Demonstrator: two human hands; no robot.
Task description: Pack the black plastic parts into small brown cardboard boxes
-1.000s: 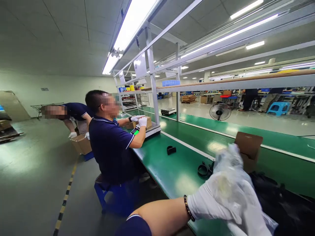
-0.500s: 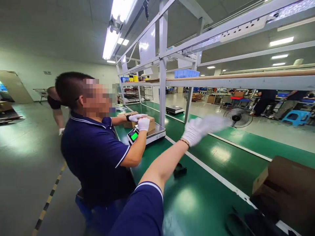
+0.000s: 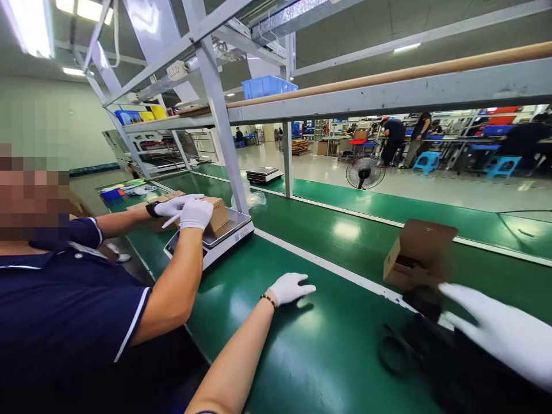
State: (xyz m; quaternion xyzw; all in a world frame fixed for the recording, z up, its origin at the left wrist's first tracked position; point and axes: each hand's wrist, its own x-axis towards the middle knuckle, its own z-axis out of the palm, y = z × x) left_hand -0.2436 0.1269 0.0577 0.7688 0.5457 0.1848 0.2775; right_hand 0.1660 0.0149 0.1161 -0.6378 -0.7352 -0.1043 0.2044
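My left hand (image 3: 293,289), in a white glove with a beaded bracelet at the wrist, is just above the green bench top (image 3: 259,345). Its fingers are apart and hold nothing. At the right edge my right hand (image 3: 502,328), also white-gloved and slightly blurred, reaches over a pile of black items (image 3: 448,356), too dark to name. Thumb and fingers are spread; whether it touches the pile I cannot tell. Just beyond it stands a brown cardboard box (image 3: 399,267) with its lid raised and something dark inside.
On the left, a co-worker's gloved hands (image 3: 196,213) rest at a small carton (image 3: 219,215) on a weighing scale (image 3: 233,233). A metal post (image 3: 222,126) rises behind it. A shelf (image 3: 388,86) with a blue bin (image 3: 269,86) crosses above. A fan (image 3: 364,173) stands farther back.
The view has swung right. My left hand has come down from its raised, blurred reach to low over the bench. My right hand has entered view. A small black thing near my left forearm no longer shows.
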